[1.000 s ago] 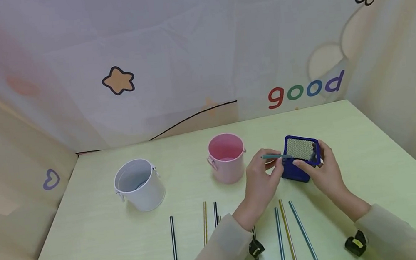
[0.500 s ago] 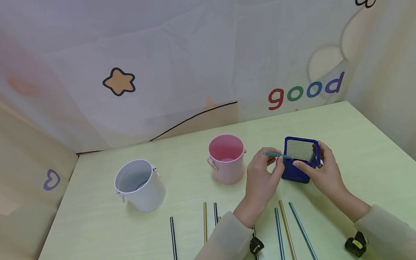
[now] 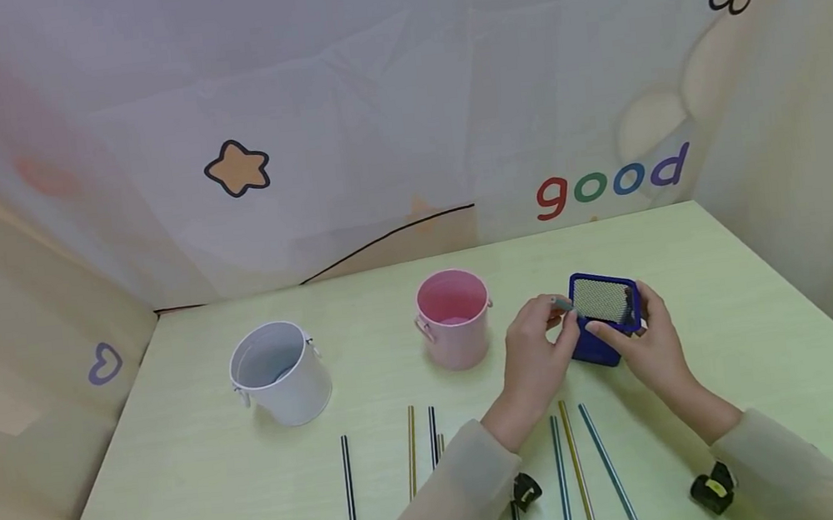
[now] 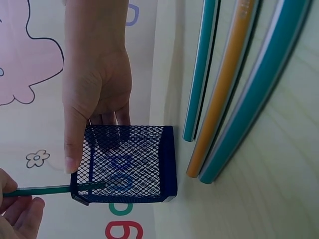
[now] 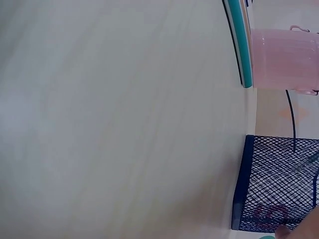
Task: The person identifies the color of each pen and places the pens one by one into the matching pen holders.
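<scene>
In the head view my left hand (image 3: 538, 349) pinches a green pencil (image 3: 562, 303) at the mouth of a blue mesh pen holder (image 3: 597, 350). In the left wrist view, the lower part of that pencil (image 4: 45, 190) shows through the mesh, inside the holder. My right hand (image 3: 647, 347) grips the holder at its right side, thumb on the near rim and the other fingers behind. The right wrist view catches only a bit of the right hand (image 5: 306, 226) beside the mesh (image 5: 274, 184).
A pink bucket (image 3: 458, 344) stands left of the pen holder, and a white bucket (image 3: 297, 393) stands farther left. Several pencils lie near the front: a black one (image 3: 350, 501), a yellow one (image 3: 578, 470) and a green one (image 3: 612, 471) among them. A patterned cloth (image 3: 344, 133) hangs behind the table.
My left hand has moved slightly right, toward the pen holder, and the pencil has slid farther into it, with less of it showing. The right hand and holder have stayed put.
</scene>
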Tool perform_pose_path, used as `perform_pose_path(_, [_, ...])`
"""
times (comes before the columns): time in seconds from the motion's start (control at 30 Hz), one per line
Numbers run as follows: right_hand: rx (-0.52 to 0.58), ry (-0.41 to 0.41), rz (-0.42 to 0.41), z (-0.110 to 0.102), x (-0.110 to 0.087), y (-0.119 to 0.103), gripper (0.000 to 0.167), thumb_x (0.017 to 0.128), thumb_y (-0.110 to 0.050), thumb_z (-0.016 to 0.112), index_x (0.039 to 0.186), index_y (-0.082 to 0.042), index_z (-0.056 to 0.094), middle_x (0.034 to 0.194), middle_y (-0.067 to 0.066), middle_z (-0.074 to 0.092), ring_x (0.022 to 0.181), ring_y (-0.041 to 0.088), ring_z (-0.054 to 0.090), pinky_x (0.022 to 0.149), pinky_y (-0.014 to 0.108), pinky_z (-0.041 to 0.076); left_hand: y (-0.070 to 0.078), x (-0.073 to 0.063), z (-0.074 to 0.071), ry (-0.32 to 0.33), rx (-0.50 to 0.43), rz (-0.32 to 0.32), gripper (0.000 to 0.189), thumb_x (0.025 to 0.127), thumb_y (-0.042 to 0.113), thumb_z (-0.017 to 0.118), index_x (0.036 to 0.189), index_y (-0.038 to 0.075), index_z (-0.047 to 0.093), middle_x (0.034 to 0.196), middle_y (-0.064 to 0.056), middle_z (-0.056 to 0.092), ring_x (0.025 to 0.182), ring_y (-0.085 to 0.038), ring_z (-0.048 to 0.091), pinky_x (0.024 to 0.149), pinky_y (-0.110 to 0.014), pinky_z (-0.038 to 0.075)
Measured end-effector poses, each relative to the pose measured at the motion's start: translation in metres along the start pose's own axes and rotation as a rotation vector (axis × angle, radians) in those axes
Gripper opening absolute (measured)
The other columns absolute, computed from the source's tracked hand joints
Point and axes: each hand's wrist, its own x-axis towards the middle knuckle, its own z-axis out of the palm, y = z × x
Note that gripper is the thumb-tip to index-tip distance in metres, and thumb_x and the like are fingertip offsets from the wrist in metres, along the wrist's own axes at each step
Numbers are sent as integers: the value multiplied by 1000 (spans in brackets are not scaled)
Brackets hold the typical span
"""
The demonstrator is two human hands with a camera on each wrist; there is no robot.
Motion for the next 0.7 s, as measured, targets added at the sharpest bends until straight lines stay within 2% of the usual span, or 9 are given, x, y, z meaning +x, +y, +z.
perform_pose_path(0.17, [17,-5,-2,0,-1,0,85,89,-28,67,148,2,14,141,28,32,126,39,34,102,62,34,-1,1,2,-12,11,-24,12,91,9,62,101,3,63,96,-7,67,91,-11,65,80,-8,47])
perform_pose_path(0.4, [26,-12,-5,0,-1,2,88,89,-28,67,148,3,11,144,30,28,129,42,31,102,63,32,-3,3,5,-11,36,-2,9,90,7,64,97,3,65,90,-6,66,86,-9,64,78,-6,47])
perform_pose_path(0.7, [28,-13,-4,1,0,1,88,89,-26,67,149,3,9,144,30,28,129,42,31,103,62,32,-4,3,9,-38,30,-42,7,89,8,65,95,4,65,90,-6,66,85,-8,64,76,-4,45])
